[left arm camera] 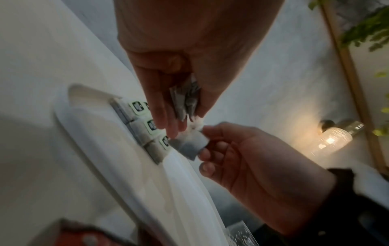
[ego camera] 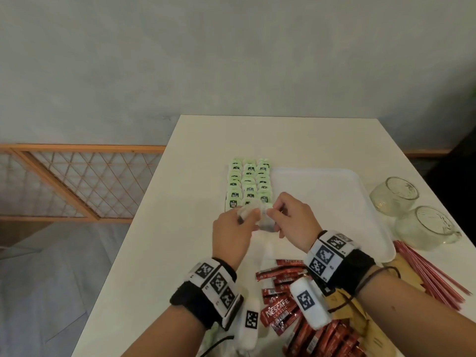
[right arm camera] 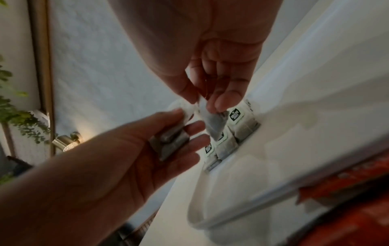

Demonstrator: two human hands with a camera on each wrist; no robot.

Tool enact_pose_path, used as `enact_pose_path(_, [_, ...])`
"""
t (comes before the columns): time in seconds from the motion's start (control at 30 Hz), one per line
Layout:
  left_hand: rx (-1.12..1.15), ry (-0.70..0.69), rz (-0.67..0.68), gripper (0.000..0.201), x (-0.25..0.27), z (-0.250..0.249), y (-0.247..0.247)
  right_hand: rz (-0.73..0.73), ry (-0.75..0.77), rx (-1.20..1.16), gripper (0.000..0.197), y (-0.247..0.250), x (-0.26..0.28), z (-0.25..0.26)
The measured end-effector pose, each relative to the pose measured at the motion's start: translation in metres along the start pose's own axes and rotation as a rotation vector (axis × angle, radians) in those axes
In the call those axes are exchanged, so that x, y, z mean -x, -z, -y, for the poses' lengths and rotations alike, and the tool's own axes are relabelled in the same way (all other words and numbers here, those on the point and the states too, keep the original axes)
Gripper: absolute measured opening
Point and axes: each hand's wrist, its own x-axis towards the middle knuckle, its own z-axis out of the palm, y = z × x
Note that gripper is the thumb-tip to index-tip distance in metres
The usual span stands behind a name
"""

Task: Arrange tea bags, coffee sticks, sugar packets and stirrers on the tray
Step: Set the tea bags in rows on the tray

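Observation:
A white tray (ego camera: 322, 199) lies mid-table, with green-tagged tea bags (ego camera: 248, 184) laid in three columns along its left side. Just in front of those columns, my left hand (ego camera: 244, 219) holds a small stack of tea bags (right arm camera: 170, 144) in its curled fingers. My right hand (ego camera: 270, 215) pinches a single tea bag (ego camera: 265, 224) between thumb and fingers, right beside the stack. In the left wrist view that single bag (left arm camera: 189, 144) hangs above the tray's near rows (left arm camera: 147, 128). Red coffee sticks (ego camera: 280, 295), brown sugar packets (ego camera: 360, 318) and red stirrers (ego camera: 427, 274) lie near me.
Two glass mugs (ego camera: 394, 199) (ego camera: 427, 228) stand to the right of the tray. The table's left edge (ego camera: 144, 202) drops off beside a wooden lattice panel (ego camera: 77, 181). A lit lamp (left arm camera: 332, 141) glows by the wall.

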Motion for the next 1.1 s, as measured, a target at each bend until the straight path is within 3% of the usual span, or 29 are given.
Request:
enact_pose_path(0.1, [-0.083,-0.049,0.043,0.033,0.005,-0.003,-0.014,0.008,0.032,-0.031,0.015,0.003,0.011,0.003])
enact_pose_path(0.3, [0.010,-0.016,0.074,0.028,0.010,-0.015,-0.020,0.041,0.071,-0.024,0.023,0.014,0.018,-0.003])
enact_pose_path(0.47, [0.110,0.105,0.014,0.031,0.003,-0.013,-0.019,-0.070,0.087,0.072,0.013,0.022,0.007,-0.011])
enact_pose_path(0.6, [0.129,0.124,0.074,0.028,0.002,-0.010,-0.016,0.097,0.011,0.091,0.013,0.021,-0.001,-0.014])
enact_pose_path(0.73, [0.165,0.185,-0.013,0.018,-0.009,0.000,0.000,0.196,-0.070,0.177,0.014,0.016,-0.009,-0.024])
enact_pose_path(0.87, [0.209,0.240,-0.105,0.017,-0.024,0.005,0.022,0.119,-0.134,0.179,0.012,0.012,-0.023,-0.034])
enact_pose_path(1.1, [0.257,0.268,-0.107,0.017,-0.033,0.012,0.025,0.020,-0.089,0.090,0.005,-0.002,-0.044,-0.032])
